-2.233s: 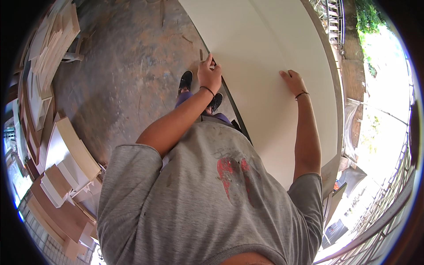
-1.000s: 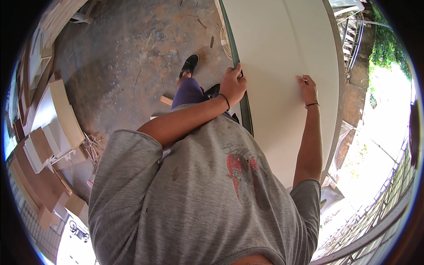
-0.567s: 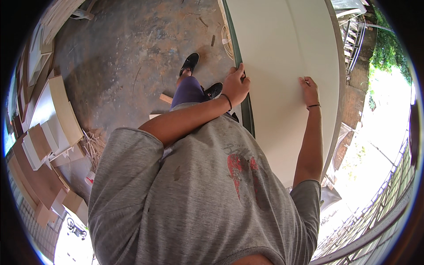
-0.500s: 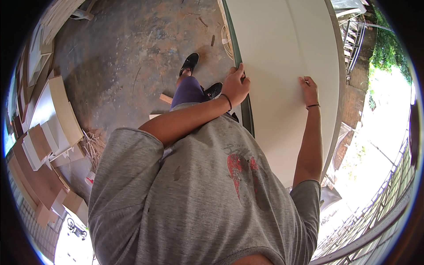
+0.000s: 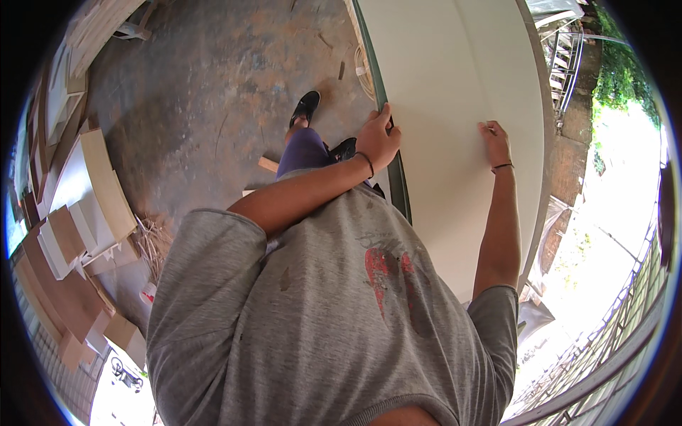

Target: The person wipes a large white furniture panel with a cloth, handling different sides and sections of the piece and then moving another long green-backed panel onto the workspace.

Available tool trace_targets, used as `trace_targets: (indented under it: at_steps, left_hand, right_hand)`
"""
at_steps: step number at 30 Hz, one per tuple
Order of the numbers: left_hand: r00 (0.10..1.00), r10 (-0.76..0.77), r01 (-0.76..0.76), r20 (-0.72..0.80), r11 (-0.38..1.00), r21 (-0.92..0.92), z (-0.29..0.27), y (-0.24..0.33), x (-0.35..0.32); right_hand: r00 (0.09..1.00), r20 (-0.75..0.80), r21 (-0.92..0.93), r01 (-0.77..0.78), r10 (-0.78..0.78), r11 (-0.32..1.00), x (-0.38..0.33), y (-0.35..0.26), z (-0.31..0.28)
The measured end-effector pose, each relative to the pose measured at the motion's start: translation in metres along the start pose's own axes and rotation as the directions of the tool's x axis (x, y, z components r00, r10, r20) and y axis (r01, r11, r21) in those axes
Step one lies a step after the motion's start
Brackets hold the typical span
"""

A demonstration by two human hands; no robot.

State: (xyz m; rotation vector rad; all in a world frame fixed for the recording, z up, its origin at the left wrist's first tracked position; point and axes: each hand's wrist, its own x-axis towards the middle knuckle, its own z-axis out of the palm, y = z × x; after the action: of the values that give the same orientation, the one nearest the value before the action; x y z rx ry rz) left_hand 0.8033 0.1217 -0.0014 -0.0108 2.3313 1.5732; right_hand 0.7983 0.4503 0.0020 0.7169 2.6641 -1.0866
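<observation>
A large pale board (image 5: 444,85) lies flat in front of me and to the right. Along its left side runs a dark green edge strip (image 5: 378,82), which bends toward the picture's rim. My left hand (image 5: 379,144) closes on this strip, thumb and fingers at either side of it, with a dark bit showing between them. Over the right half of the board, my right hand (image 5: 497,148) has its fingers curled and pressed together close to the surface. Whether something small is between those fingertips is too fine to make out.
Stacked cabinet-like wooden pieces (image 5: 85,181) stand at the left. A short wood offcut (image 5: 268,164) lies on the stained concrete floor (image 5: 192,92) by my feet. A coil (image 5: 364,71) sits beside the board's left edge. A metal rack (image 5: 565,64) stands beyond its right side.
Both hands keep almost the same places on the board and its strip. The view has shifted slightly.
</observation>
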Motion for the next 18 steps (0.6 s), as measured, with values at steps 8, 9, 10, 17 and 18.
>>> trace_targets:
  at_steps: [8, 9, 10, 17, 18]
  left_hand:
    - [0.990, -0.007, -0.007, -0.139, 0.995, -0.102, -0.011, -0.026, -0.007]
    - [0.991, -0.056, 0.039, -0.120, 0.989, -0.140, -0.014, -0.030, -0.008]
    - [0.991, -0.097, 0.081, -0.087, 0.980, -0.180, -0.018, -0.022, -0.009]
    - [0.990, -0.137, 0.125, -0.031, 0.961, -0.248, -0.024, -0.017, -0.010]
    - [0.990, -0.133, 0.119, -0.043, 0.964, -0.236, -0.023, -0.013, -0.009]
  right_hand:
    - [0.999, -0.027, 0.065, -0.024, 0.026, 0.998, -0.029, -0.031, 0.023]
    - [0.999, -0.033, 0.060, -0.025, 0.027, 0.998, -0.031, -0.031, 0.028]
    - [0.998, -0.053, 0.051, -0.033, 0.035, 0.998, -0.032, -0.027, 0.029]
    - [0.994, 0.040, 0.186, -0.103, 0.097, 0.977, -0.038, -0.014, 0.027]
    - [0.993, 0.052, 0.146, -0.108, 0.101, 0.983, -0.041, -0.012, 0.017]
